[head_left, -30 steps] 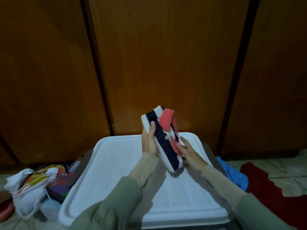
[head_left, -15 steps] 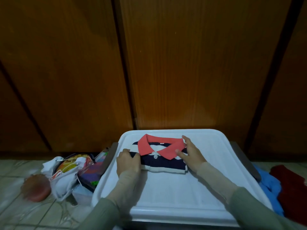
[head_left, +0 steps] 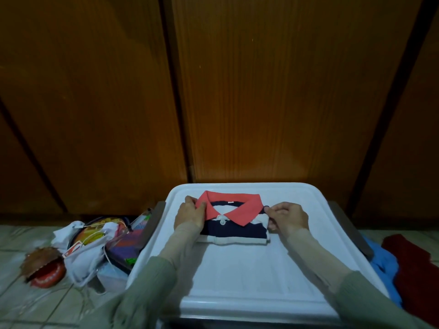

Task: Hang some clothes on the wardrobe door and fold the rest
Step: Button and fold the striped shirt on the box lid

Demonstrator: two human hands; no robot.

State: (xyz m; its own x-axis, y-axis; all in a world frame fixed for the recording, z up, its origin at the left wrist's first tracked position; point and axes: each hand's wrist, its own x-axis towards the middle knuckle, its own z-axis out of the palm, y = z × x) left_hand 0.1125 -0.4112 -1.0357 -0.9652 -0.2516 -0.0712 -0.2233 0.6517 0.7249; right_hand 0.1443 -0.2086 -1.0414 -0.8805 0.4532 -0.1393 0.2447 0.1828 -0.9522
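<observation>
A white plastic lid with a raised rim serves as the work surface, sitting low on a pale tiled floor. Directly behind it rise tall wooden wardrobe doors, dark orange-brown, split by black vertical gaps.

On the far half of the lid lies a small folded polo shirt, navy and white striped, coral collar facing up. The left hand rests over the shirt's left edge, fingertips pinching the collar tip. The right hand has its fingers curled, pinching the shirt's right edge.

The light is dim. The left hand covers the shirt's left side, and what the lid rests on is hidden apart from dark edges showing at both sides. Both arms, in green and beige sleeves, run out of the bottom of the view.

To the left on the floor sits a jumble: a white cloth bag with a red tag, colourful packaging that is hard to make out, and a red and brown toy with teeth. To the right lie a blue garment and a dark red cloth, partly tucked behind the lid.
</observation>
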